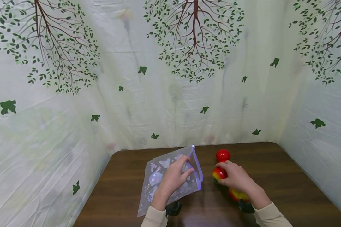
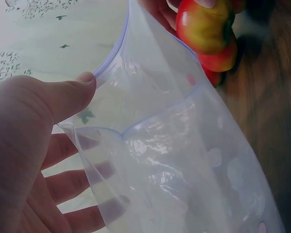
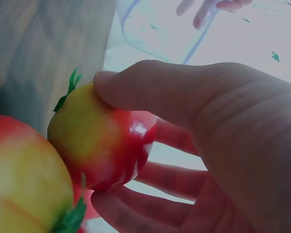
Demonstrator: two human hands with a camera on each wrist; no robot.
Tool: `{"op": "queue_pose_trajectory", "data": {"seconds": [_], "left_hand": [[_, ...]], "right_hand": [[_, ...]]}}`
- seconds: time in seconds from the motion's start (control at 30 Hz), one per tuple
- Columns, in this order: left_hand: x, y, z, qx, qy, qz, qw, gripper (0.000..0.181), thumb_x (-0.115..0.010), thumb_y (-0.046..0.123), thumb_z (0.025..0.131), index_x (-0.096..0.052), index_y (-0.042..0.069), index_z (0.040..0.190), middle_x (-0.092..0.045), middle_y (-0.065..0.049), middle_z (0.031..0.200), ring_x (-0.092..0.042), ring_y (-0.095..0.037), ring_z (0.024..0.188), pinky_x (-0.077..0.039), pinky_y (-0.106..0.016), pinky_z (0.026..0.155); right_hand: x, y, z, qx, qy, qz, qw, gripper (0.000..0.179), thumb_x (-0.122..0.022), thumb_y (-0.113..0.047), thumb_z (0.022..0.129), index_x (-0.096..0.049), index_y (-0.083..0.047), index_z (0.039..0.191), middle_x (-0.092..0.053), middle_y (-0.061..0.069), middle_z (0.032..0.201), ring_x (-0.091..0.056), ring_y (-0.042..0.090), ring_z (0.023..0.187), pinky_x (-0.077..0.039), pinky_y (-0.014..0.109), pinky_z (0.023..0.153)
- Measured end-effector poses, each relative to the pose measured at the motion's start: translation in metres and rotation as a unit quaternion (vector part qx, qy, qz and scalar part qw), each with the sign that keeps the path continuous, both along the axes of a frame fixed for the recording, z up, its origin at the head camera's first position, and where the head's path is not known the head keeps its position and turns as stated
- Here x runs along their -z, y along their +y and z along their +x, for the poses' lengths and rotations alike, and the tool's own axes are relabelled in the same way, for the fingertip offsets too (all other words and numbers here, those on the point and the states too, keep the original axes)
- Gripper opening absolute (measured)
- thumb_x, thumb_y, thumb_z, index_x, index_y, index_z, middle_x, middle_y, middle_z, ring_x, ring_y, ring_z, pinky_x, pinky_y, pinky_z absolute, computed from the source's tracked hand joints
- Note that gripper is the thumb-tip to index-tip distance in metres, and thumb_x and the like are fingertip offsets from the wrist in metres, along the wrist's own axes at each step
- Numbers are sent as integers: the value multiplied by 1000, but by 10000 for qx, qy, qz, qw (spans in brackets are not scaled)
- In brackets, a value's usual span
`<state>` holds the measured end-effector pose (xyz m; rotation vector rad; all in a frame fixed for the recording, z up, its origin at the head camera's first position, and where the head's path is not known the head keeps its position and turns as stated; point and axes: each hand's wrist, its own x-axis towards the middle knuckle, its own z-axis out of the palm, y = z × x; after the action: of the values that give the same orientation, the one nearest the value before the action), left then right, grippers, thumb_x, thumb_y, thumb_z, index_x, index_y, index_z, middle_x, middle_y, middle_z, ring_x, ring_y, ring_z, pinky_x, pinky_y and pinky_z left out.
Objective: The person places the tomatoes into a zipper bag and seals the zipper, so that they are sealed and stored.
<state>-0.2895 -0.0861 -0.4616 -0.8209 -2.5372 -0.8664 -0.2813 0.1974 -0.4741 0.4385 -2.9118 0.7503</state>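
Note:
My left hand [image 1: 173, 178] pinches the rim of a clear zip bag [image 1: 151, 184] with a purple edge and pale printed shapes. In the left wrist view the bag's mouth gapes, with the thumb at the rim and the other fingers behind the film. My right hand [image 1: 238, 179] grips a red-and-yellow artificial fruit [image 3: 99, 141] with green leaves, thumb on one side and fingers on the other. It is to the right of the bag, apart from it. A second red-and-yellow fruit [image 3: 24, 179] sits close to it, under the right wrist in the head view.
Just beyond the right hand is a glossy red fruit [image 1: 223, 155]. The brown wooden table [image 1: 119, 179] backs onto a pale curtain [image 1: 173, 110] printed with trees and leaves; further curtains hang at both sides.

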Motion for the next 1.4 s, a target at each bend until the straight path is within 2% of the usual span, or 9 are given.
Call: {"op": "queue_pose_trajectory", "data": {"seconds": [0.2,0.43,0.67,0.83,1.07,1.17,1.4], "left_hand": [[1,1,1,20,106,-6,9999,31,-70,33,96,-58,21,122,-66,6,112,-63,-20,85,-50,-27,72],[-1,4,1,46,159,-40,9999,30,-70,35,96,-58,22,120,-65,8,110,-57,-13,77,-47,-24,67],[-1,6,5,146,263,42,9995,32,-70,34,96,-58,21,122,-67,6,111,-53,-7,73,-48,-23,67],[-3,9,7,241,141,163,9995,33,-69,35,96,-57,23,124,-67,7,111,-50,-5,69,-46,-22,65],[-7,13,10,434,9,200,9989,36,-68,36,97,-58,16,125,-67,6,112,-48,-6,65,-45,-21,63],[-8,15,12,486,-61,226,9985,37,-68,37,96,-58,15,125,-67,5,114,-47,-7,64,-46,-21,63],[-10,16,14,521,-239,302,9979,37,-69,38,95,-58,17,124,-67,8,110,-47,-7,62,-47,-20,59]], "right_hand": [[-9,2,2,76,26,-266,9996,58,-90,-26,73,-67,-19,126,-63,2,116,-60,21,95,-57,46,79],[-15,2,4,81,455,-543,9975,61,-88,-31,77,-63,-20,132,-63,7,125,-62,27,102,-57,48,83],[-21,-1,8,-5,629,-1186,9909,62,-85,-34,82,-60,-20,137,-61,8,132,-62,29,106,-57,48,85],[-23,-5,10,-4,474,-1763,9832,62,-84,-39,82,-59,-25,137,-61,7,131,-62,28,104,-58,44,81],[-20,-13,8,-54,-121,-2491,9684,61,-83,-44,82,-59,-29,136,-62,4,129,-65,27,107,-58,38,82],[-19,-17,8,-107,-275,-2668,9633,62,-82,-45,82,-59,-27,136,-63,5,127,-65,29,109,-59,36,80],[-17,-24,9,-144,-456,-2791,9591,59,-82,-44,82,-61,-29,134,-64,2,125,-61,30,111,-58,35,76]]}}
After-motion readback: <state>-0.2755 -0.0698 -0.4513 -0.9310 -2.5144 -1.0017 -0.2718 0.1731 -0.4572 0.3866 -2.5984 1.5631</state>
